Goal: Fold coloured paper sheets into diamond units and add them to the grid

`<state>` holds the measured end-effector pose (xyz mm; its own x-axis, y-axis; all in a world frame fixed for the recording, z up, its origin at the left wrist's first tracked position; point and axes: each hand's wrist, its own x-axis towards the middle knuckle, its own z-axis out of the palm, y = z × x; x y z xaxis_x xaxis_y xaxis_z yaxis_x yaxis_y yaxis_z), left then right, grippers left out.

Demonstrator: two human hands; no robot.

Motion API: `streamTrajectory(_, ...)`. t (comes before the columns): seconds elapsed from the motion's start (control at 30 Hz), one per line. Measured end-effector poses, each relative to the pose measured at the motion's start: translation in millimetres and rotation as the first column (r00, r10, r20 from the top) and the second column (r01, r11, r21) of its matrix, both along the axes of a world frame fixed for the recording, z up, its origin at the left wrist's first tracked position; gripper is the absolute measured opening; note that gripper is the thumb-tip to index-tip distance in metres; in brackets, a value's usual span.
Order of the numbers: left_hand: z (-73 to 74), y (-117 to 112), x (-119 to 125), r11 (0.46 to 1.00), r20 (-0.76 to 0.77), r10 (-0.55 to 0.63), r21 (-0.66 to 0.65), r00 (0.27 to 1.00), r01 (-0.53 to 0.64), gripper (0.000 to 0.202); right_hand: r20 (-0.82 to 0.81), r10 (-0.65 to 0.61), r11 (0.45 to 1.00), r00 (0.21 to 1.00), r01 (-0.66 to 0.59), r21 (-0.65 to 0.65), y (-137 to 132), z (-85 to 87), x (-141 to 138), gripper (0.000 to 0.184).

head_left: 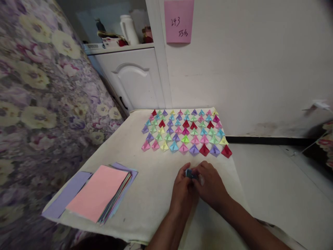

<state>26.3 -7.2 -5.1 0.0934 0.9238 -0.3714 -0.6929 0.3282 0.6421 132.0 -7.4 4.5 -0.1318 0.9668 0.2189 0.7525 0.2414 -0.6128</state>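
Observation:
Close together near the front of the table, my left hand [182, 184] and my right hand [210, 180] both pinch a small folded piece of blue paper [188, 173]. The fingers of both hands are closed round it and hide much of its shape. Beyond my hands, several rows of small folded paper boats [194, 150] stand in red, pink, purple, green, blue and yellow. To the left lies a stack of coloured paper sheets [100, 192], a pink one on top.
A cream cloth covers the table [119, 146]. At the left hangs a flowered curtain [39, 104]. Behind the table are a white cabinet [135, 80] and a wall bearing a pink note [179, 21]. On the cabinet's shelf stands a white jug [129, 30].

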Motion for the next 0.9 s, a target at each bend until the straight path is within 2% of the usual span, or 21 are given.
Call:
streamTrajectory(0.17, 0.4, -3, 6, 0.999, 0.072, -0.044, 0.026, 0.996, 0.042, 0.051, 0.098, -0.032, 0.999, 0.995, 0.032, 0.0, 4, -1.9, 3, 0.014)
streamTrajectory(0.27, -1.7, -4, 4, 0.999, 0.012, -0.038, 0.034, 0.999, 0.037, 0.042, 0.18, -0.037, 0.999, 0.983, 0.032, 0.03, 4, 0.9, 6, 0.01)
streamTrajectory(0.4, -3.0, 2, -9, 0.994, -0.194, 0.109, 0.05, 0.975, -0.101, 0.035, 0.34, -0.026, 0.997, 0.94, -0.001, 0.08, 4, 4.0, 7, 0.01)
streamTrajectory(0.53, -2.2, 10, -24, 0.984, -0.247, 0.179, 0.062, 0.952, -0.169, 0.035, 0.395, 0.059, 0.996, 0.917, -0.083, 0.043, 5, -0.2, 5, 0.01)
streamTrajectory(0.73, -0.8, 12, -26, 0.988, -0.271, 0.15, 0.065, 0.951, -0.138, 0.032, 0.394, 0.072, 0.995, 0.916, -0.091, 0.029, 9, -7.3, 1, 0.007)
streamTrajectory(0.9, 1.7, 10, -25, 0.993, -0.356, 0.08, 0.105, 0.931, -0.045, 0.025, 0.433, 0.073, 0.994, 0.898, -0.101, 0.041, 11, -4.6, -3, 0.013)
